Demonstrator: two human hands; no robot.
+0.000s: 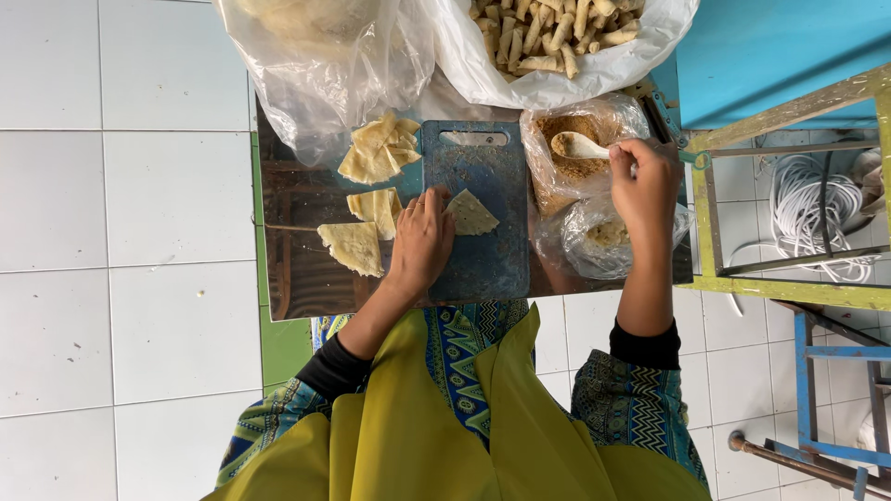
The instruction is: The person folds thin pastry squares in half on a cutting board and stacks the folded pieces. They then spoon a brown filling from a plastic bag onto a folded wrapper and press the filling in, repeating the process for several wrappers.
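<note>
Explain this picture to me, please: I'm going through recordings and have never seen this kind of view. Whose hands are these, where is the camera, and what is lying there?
There is no machine here. One camera, worn on a person's head, looks straight down at that person's own two bare hands. The left hand rests on a blue cutting board, its fingers touching a triangular pastry wrapper. The right hand holds a pale spoon that dips into a clear bag of brown crumbly filling. More wrapper pieces lie left of the board on a small low table. At the top, a white bag of rolled pastry sticks lies open. A yellow apron covers the person's lap.
</note>
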